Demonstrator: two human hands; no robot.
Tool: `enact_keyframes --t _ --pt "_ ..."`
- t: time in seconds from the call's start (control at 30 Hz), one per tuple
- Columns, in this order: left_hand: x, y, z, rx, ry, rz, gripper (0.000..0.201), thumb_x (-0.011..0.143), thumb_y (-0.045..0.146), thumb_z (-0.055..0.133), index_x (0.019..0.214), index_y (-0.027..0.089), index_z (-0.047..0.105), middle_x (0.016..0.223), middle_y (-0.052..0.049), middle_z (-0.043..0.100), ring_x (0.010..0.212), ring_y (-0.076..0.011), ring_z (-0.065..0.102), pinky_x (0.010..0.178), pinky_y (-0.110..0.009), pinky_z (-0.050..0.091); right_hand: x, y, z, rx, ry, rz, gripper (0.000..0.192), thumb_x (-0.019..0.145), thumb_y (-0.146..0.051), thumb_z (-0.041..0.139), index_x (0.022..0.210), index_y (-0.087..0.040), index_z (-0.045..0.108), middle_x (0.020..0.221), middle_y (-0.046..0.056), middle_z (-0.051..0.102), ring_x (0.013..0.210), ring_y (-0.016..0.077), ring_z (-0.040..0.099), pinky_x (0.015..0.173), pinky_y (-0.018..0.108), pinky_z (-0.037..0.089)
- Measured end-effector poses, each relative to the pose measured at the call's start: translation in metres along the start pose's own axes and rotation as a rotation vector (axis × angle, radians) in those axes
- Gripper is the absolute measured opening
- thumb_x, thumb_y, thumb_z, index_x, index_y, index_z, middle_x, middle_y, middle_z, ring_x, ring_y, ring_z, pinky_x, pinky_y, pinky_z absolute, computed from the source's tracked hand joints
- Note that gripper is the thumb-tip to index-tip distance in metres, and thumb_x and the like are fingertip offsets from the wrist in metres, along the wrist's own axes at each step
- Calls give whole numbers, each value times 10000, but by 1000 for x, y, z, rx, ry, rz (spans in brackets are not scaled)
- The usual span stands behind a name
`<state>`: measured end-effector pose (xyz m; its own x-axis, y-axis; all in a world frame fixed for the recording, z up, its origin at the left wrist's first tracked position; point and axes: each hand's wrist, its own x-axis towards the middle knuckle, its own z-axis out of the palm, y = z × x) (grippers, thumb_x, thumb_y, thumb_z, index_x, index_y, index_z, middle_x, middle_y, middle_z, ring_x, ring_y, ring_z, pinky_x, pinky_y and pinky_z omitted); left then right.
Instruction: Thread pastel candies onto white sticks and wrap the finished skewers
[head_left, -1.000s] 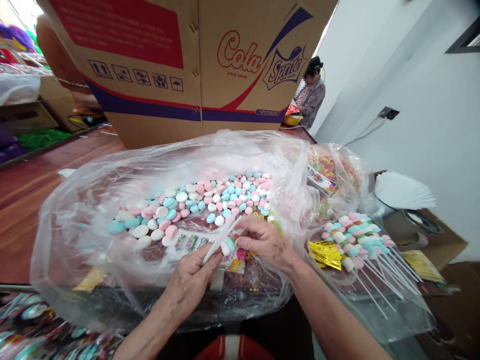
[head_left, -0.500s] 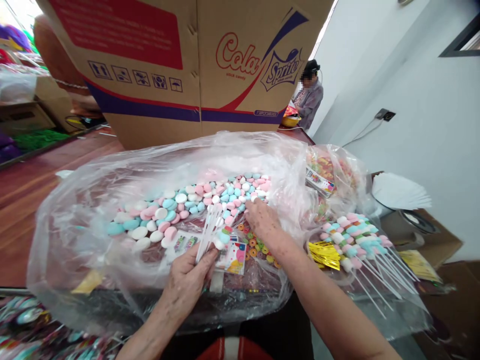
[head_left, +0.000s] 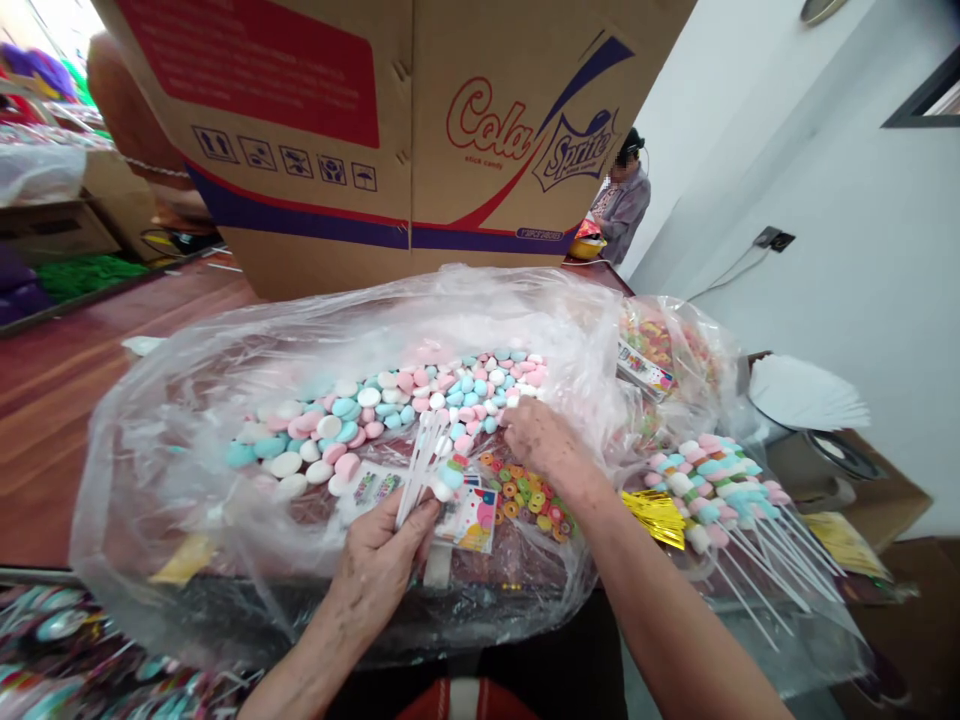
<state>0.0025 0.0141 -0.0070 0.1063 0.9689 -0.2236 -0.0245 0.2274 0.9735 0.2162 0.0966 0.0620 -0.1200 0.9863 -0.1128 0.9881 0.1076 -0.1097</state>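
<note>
My left hand (head_left: pixel 386 555) is closed round a bundle of white sticks (head_left: pixel 421 460). Beside their upper part is a short stack of pink, green, blue and white sweets (head_left: pixel 451 476), apparently threaded on one stick in the same grip. At the right end of a spread of pink, blue and white marshmallows (head_left: pixel 349 408), my right hand (head_left: pixel 546 442) has its fingers bent together; whatever they pinch is hidden. Just below that hand lie small coloured candy rings (head_left: pixel 529 498). Printed cards (head_left: pixel 478 518) lie under and beside my left hand.
Clear plastic sheeting (head_left: pixel 172 400) surrounds the sweets on the reddish table (head_left: pixel 45 400). A large carton (head_left: pixel 300 240) stands behind. To the right are finished marshmallow skewers (head_left: pixel 720 480), gold ties (head_left: pixel 656 518) and a bag of rings (head_left: pixel 667 335). Another person (head_left: pixel 628 205) is at the back.
The whole view has shifted slightly. My right hand has drawn a little to the right at the edge of the marshmallows, uncovering more candy rings. My left hand still grips the sticks.
</note>
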Motion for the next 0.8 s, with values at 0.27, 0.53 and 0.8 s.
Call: enact_keyframes --t 0.27,0.53,0.8 --pt "-1 3 0 55 7 24 313 854 475 648 750 182 614 503 72 424 456 -88 306 416 -211 194 0 16 0 188 210 104 277 927 -211 440 1140 -180 614 1069 102 684 970 235 614 795 293 421" --pt "-3 8 1 51 17 18 323 823 500 660 762 184 625 488 78 420 442 -92 311 410 -211 192 14 4 23 158 196 -15 259 961 -176 418 1087 -187 645 1121 97 680 1047 217 592 865 275 405" --pt "-2 9 3 39 28 19 298 828 469 658 748 185 611 475 78 417 432 -86 297 405 -212 189 21 4 13 318 163 124 244 958 -227 428 1043 -204 655 945 54 719 879 190 634 763 260 423"
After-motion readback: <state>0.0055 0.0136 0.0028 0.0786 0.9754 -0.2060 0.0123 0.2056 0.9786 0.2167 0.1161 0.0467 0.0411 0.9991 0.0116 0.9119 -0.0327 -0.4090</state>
